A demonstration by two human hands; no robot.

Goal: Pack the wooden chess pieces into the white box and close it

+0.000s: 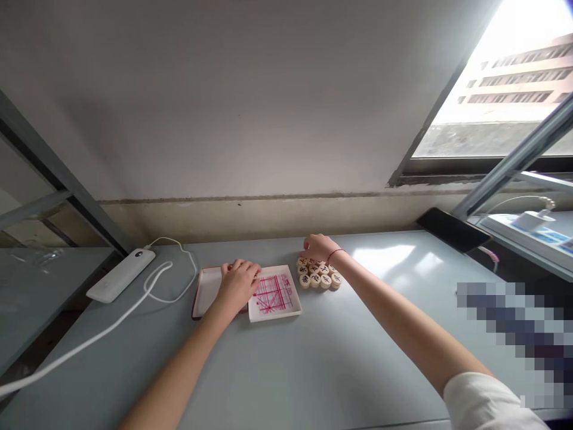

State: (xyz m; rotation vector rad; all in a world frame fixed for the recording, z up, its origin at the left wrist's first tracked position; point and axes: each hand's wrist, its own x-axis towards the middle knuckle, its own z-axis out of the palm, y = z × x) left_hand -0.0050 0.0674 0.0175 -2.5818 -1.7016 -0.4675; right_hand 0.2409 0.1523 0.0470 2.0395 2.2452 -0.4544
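Observation:
My left hand (pixel 239 285) rests with curled fingers over the join between a shallow white box half with a dark red rim (pixel 208 291) and a white tray printed with a red grid (pixel 274 294). Whether it grips either one, I cannot tell. To the right of the tray lies a tight cluster of several round wooden Chinese chess pieces (pixel 319 275) with dark characters. My right hand (pixel 319 246), a red string around its wrist, sits at the far side of the cluster with its fingers down on the pieces. Those fingers hide what lies beneath them.
All of this stands on a grey table (pixel 286 370). A white power bank (pixel 120 275) with white cables lies to the left, and a black smartphone (pixel 452 231) lies at the far right edge. Behind the table rises a wall, with a bright window at upper right.

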